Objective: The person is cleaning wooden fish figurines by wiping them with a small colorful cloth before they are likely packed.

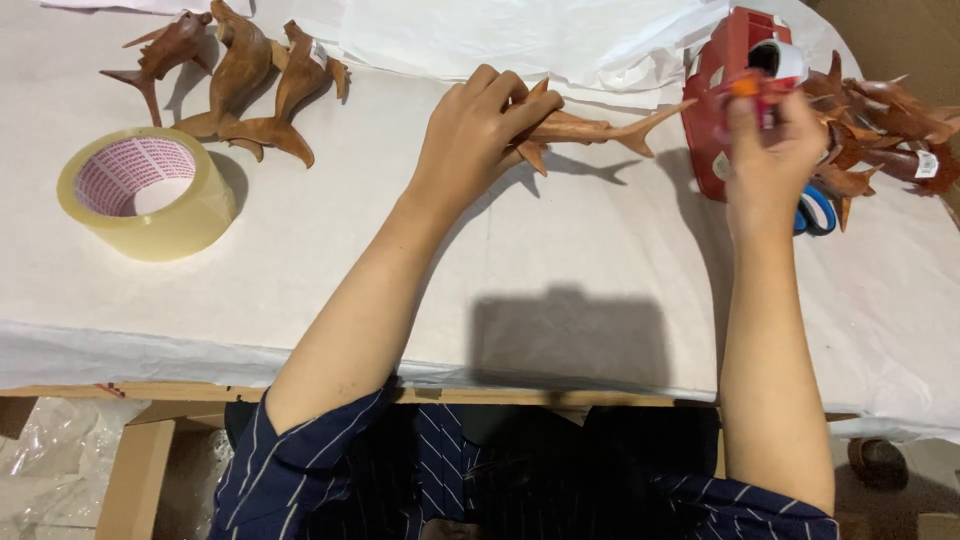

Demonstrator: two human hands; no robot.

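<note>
On the table, left hand [478, 130] grips carved fish [590, 130] — arm outstretched.

I see my left hand [475, 125] gripping a slim carved brown wooden shark [590, 130] on the white paper-covered desk [450, 260]. My right hand [770, 145] pinches something small and orange by a red tape dispenser [715, 90]. A clear packing tape roll [147, 192] sits far left, near three carved wooden fish figures [235, 75].
</note>
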